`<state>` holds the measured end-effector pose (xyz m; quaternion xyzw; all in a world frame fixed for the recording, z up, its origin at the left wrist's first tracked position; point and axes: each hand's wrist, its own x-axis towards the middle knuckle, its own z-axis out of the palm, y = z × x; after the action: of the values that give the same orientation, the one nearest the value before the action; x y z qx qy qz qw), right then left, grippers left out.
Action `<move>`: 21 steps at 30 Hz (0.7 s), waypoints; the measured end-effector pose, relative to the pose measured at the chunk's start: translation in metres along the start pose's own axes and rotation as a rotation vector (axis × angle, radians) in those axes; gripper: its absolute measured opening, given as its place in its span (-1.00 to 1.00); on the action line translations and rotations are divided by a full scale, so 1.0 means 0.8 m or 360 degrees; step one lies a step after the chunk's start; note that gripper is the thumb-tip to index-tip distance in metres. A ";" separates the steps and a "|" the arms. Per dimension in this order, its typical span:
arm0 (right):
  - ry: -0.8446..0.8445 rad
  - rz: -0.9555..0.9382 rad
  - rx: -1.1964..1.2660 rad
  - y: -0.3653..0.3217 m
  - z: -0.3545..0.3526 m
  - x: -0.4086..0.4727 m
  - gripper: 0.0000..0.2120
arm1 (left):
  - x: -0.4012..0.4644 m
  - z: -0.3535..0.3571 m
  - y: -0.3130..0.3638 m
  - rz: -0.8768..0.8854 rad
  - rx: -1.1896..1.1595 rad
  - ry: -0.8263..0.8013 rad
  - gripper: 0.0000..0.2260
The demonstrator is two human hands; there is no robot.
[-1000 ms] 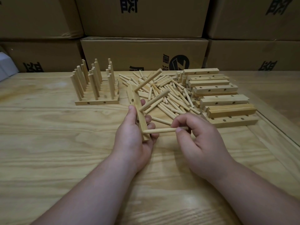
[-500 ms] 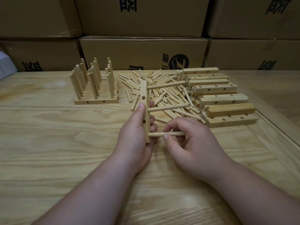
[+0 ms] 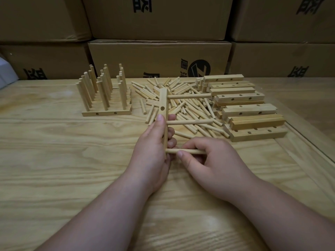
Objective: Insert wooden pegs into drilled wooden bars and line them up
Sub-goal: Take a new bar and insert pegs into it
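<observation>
Left hand (image 3: 154, 142) grips a drilled bar (image 3: 163, 113) already carrying two pegs. Right hand (image 3: 208, 160) pinches a third peg (image 3: 184, 151) at its lowest hole

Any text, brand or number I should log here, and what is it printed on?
Round black logo with a "Z"-like mark: middle cardboard box.
Black characters on the other boxes: cut off or blurred, unreadable.
Wooden bars, pegs, table: no text.

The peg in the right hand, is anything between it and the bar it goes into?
Nothing visible. The right hand pinches the peg, whose left end already meets the near end of the bar that the left hand grips. Two other pegs sit farther along the bar, clear of it.
</observation>
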<state>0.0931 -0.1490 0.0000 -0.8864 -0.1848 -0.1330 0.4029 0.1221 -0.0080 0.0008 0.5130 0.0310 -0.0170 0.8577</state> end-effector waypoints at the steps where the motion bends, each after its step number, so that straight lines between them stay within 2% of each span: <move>1: -0.0004 0.0013 0.0003 0.000 0.001 0.000 -0.95 | 0.000 0.001 0.000 0.0016 0.0026 0.0007 -0.70; 5: 0.0054 -0.0014 -0.0131 -0.004 0.003 -0.001 -0.91 | -0.002 0.003 -0.003 0.0124 0.0146 0.0013 -0.73; 11: -0.0007 0.0066 0.0048 -0.007 -0.001 -0.003 -0.86 | -0.002 0.000 -0.002 0.0063 0.0053 -0.0054 -0.69; 17: 0.0043 0.0070 -0.0053 -0.009 0.002 -0.005 -0.87 | 0.000 0.000 -0.012 0.0268 0.0303 -0.0007 -0.71; 21: 0.0017 0.0111 0.0093 -0.005 0.001 -0.004 -0.89 | 0.004 -0.003 -0.015 0.0243 0.0288 0.0033 -0.71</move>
<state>0.0891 -0.1465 0.0007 -0.8795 -0.1554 -0.1182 0.4341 0.1241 -0.0119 -0.0112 0.5893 -0.0009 0.0510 0.8063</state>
